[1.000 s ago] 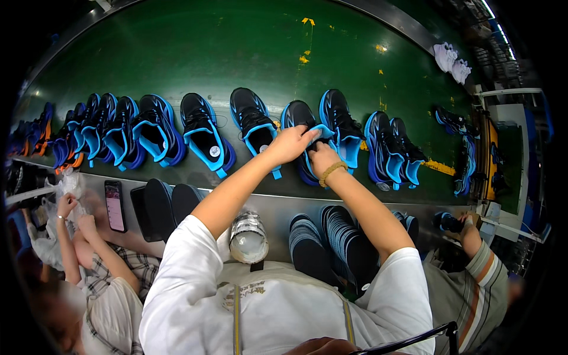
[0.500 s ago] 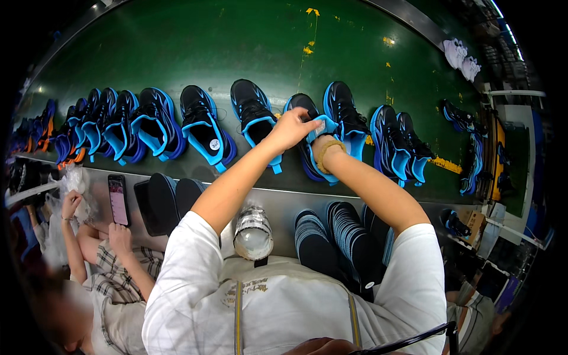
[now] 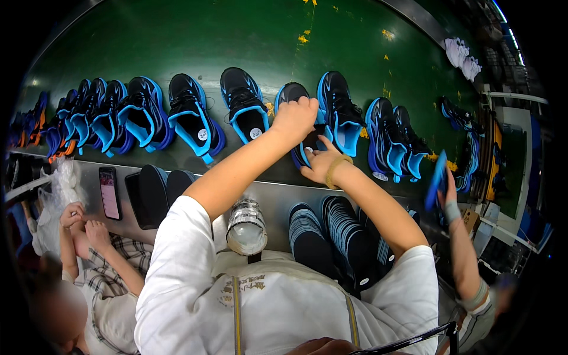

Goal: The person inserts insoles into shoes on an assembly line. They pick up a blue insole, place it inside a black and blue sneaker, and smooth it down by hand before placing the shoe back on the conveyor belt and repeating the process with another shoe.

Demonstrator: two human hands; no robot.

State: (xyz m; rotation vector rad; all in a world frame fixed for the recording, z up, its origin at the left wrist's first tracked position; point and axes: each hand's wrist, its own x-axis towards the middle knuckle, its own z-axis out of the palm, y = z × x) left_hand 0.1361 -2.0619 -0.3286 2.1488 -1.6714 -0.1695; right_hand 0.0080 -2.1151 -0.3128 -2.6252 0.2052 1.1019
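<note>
A black and blue sneaker (image 3: pixel 291 93) lies on the green work surface, toe pointing away. My left hand (image 3: pixel 296 120) is closed over its lace and tongue area, hiding most of the upper. At the heel end, my right hand (image 3: pixel 322 163), with a tan band at the wrist, curls its fingers at the edge of the opening. Part of the shoe's dark interior shows between the hands; whether an insole lies inside, I cannot tell. Close on the right stands another sneaker (image 3: pixel 337 97), and on the left one more sneaker (image 3: pixel 242 97) has a round white label inside.
Similar sneakers (image 3: pixel 145 106) line the green table (image 3: pixel 236 35). Along the metal near edge lie stacked insoles (image 3: pixel 349 236), dark insoles (image 3: pixel 152 192), a tape roll (image 3: pixel 247 231) and a phone (image 3: pixel 109 192). A person sits at left; at right a co-worker's hand (image 3: pixel 451 192) holds a flat blue piece (image 3: pixel 436 180).
My right hand has come out of the shoe opening to its heel. My left hand has closed over the laces. The row sits slightly further left; a co-worker's arm has appeared at right.
</note>
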